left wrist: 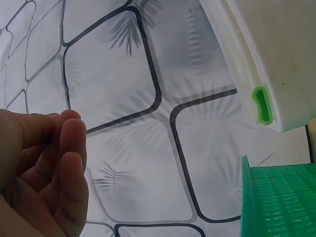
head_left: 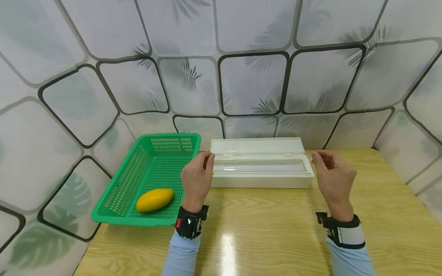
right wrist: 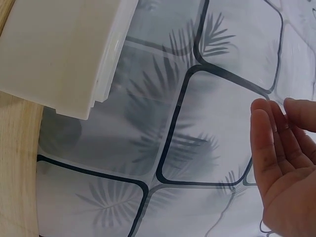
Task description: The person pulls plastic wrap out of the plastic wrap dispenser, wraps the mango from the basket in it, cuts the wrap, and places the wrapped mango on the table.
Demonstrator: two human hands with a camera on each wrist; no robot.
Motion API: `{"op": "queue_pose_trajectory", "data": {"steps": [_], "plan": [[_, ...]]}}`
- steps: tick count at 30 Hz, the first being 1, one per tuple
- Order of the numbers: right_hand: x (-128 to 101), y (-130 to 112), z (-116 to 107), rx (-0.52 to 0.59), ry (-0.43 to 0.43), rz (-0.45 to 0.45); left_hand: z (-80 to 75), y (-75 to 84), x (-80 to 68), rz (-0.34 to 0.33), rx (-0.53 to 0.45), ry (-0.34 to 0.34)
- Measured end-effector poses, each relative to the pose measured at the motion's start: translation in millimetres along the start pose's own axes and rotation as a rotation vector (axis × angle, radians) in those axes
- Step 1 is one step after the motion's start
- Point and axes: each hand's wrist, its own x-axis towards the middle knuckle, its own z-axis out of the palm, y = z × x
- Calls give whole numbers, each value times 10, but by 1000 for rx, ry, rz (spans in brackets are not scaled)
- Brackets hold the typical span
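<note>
Here, left hand (head_left: pixel 196 180) and right hand (head_left: pixel 334 177) hover slack-fingered, holding nothing — flanking the unlabelled white box (head_left: pixel 260 174).

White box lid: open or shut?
Open. The white box has its lid swung up against the wall behind, and the clear inside shows. Left hand and right hand flank its ends.

Left hand (left wrist: pixel 39 173) (fingers curled) near white box (left wrist: pixel 256 54), green basket (left wrist: pixel 281 202).

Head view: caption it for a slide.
Two hands, left and right, hover at the ends of an open white box beside a green basket holding a yellow mango.
</note>
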Motion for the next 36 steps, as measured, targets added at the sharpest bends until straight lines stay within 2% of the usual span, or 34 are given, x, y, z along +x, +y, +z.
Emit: {"op": "queue_pose_trajectory", "data": {"steps": [18, 36], "plan": [[9, -13, -37, 6, -6, -42, -49, 20, 13, 7, -11, 14], [17, -91, -77, -14, 19, -29, -110, 50, 34, 30, -6, 20]]}}
